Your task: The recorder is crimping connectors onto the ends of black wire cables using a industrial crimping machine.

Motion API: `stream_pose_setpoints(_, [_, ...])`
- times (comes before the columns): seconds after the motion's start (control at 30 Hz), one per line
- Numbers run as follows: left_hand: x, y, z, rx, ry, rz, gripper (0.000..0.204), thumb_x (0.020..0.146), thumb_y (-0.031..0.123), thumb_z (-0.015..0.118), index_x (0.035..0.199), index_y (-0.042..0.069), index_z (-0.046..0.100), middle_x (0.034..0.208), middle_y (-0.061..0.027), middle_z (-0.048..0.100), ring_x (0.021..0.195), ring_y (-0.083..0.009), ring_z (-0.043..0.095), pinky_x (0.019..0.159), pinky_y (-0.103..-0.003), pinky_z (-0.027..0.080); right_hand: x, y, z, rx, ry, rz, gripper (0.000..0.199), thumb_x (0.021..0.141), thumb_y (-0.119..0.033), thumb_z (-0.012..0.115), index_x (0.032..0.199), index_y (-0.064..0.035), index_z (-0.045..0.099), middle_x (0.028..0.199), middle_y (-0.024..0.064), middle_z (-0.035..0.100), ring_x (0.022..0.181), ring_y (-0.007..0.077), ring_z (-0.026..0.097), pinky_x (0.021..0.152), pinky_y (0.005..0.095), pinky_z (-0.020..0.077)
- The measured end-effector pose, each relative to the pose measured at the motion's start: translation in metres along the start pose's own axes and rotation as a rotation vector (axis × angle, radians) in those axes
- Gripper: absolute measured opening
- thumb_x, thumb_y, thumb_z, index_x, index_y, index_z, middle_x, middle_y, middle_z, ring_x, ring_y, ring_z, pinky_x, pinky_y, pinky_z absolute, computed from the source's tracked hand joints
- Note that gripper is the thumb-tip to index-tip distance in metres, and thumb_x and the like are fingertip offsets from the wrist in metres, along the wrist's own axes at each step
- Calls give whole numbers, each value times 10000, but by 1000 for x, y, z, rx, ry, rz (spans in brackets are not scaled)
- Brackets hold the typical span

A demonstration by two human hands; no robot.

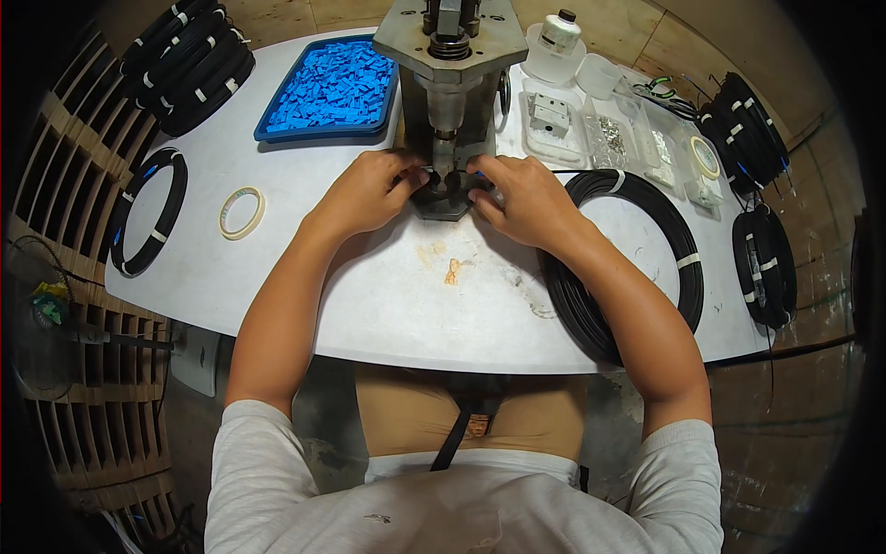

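Observation:
A grey metal bench press (449, 120) stands at the far middle of the table, its ram lowered toward a small base. My left hand (369, 189) is at the left of that base, fingers bent and pinched together; whatever lies between them is too small to make out. On the other side, my right hand (524, 196) has thumb and fingers curled in toward the ram. A strand of black cable runs into it from the large cable coil (688, 235) under my right forearm, and a speck of blue shows at the fingertips.
A dark blue tray (261, 136) full of small blue plastic pieces sits left of the press. Tape (242, 213) and a smaller coil (172, 208) lie at left. Clear plastic boxes (609, 138) of small parts and a bottle (560, 31) stand at back right; stacked coils (189, 69) flank the table.

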State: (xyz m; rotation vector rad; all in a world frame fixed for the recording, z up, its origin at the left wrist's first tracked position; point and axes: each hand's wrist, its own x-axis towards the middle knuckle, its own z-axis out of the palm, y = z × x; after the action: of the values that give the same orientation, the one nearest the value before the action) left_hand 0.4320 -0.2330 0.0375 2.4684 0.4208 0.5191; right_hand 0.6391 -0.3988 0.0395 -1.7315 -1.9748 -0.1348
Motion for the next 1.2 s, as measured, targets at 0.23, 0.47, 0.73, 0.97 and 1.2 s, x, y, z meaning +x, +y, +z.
stream_pose_setpoints(0.23, [0, 4, 0, 8, 13, 20, 253, 976, 104, 633, 1137, -66, 729, 950, -268, 738, 805, -360, 718, 764, -410, 561, 0, 0, 0, -7, 3, -6, 275, 889, -171, 756, 1126, -71, 659, 876, 178, 730, 817, 391, 714, 760, 483, 574])
stream_pose_setpoints(0.47, [0, 4, 0, 21, 19, 16, 247, 991, 116, 632, 1130, -65, 729, 924, -269, 731, 799, -368, 710, 770, -415, 556, 0, -1, -2, -13, 6, -10, 266, 894, -173, 753, 1118, -67, 657, 875, 176, 728, 823, 390, 715, 765, 486, 573])
stream_pose_setpoints(0.73, [1, 2, 1, 18, 21, 14, 246, 1001, 112, 635, 1150, -58, 732, 967, -269, 737, 832, -372, 717, 796, -412, 560, 0, 1, 0, 0, 7, -5, 248, 893, -138, 730, 1122, -76, 656, 869, 170, 725, 819, 383, 715, 751, 481, 572])
stream_pose_setpoints(0.97, [1, 1, 1, 41, 16, 15, 261, 997, 116, 639, 1176, -49, 734, 1016, -268, 742, 891, -395, 727, 839, -410, 567, -1, 5, 2, -1, 9, -18, 324, 819, -35, 693, 1139, -71, 657, 854, 165, 718, 791, 379, 709, 726, 472, 567])
stream_pose_setpoints(1.2, [3, 2, 5, 72, 29, -11, 268, 993, 115, 641, 1189, -42, 735, 1043, -252, 755, 934, -395, 735, 869, -408, 571, -4, 6, 1, -23, -2, 9, 412, 764, 55, 671, 1162, -41, 631, 877, 144, 700, 799, 366, 700, 722, 459, 562])
